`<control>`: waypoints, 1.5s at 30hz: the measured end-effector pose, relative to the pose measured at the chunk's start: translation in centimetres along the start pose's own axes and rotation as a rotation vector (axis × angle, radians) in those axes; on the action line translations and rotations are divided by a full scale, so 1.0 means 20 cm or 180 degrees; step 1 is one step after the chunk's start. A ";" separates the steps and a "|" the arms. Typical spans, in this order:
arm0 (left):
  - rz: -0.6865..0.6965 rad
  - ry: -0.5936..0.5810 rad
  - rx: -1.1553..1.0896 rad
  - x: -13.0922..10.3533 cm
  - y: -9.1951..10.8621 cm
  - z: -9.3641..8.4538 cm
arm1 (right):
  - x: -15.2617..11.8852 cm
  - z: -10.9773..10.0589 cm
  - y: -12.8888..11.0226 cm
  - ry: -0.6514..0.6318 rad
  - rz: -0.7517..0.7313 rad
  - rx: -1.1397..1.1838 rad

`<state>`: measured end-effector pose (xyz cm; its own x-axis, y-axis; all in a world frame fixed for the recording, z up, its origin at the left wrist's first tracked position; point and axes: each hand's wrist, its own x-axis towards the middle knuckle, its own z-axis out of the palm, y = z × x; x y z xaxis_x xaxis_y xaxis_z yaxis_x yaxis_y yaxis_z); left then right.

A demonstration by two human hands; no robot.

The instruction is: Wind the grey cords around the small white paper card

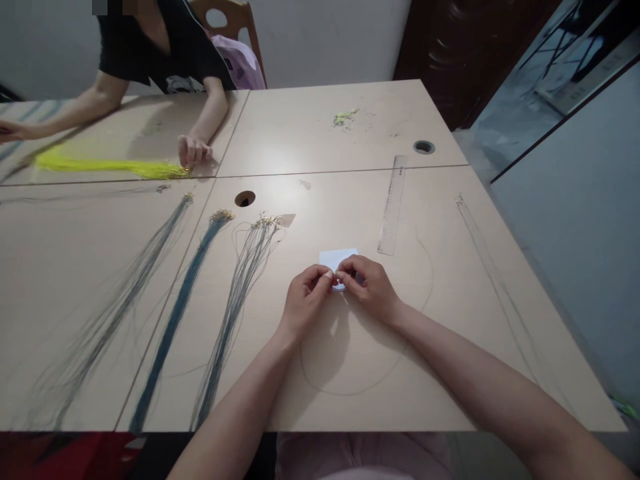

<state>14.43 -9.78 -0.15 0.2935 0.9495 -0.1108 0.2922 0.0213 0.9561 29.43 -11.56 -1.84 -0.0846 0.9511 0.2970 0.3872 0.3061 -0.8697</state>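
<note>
My left hand (309, 293) and my right hand (369, 285) meet over a small white paper (338, 257) on the table. The thumb and fingertips of each are pinched together; whatever lies between them is too small to name. A thin cord (350, 394) curves in a wide loop on the tabletop below and to the right of my hands. Left of them is a bundle of grey-green cords (235, 300) with gold-coloured ends, and beyond it a thicker blue-green bundle (183, 300).
A clear ruler (392, 205) lies beyond my right hand. Loose cords (493, 280) run along the right side, and another bundle (145, 273) lies left. Across the table (310, 147), a person's hand (195, 151) touches yellow cords (110, 164). Two cable holes and yellow-green scraps (344, 119) show.
</note>
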 end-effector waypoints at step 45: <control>-0.0089 -0.0241 -0.0165 0.01 -0.01 -0.03 | -0.02 0.01 0.00 0.0100 -0.0514 -0.0415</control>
<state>13.85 -9.43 -0.24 0.3544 0.9220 -0.1560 0.2542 0.0655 0.9649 29.29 -11.92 -1.91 -0.1274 0.8878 0.4423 0.4868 0.4445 -0.7520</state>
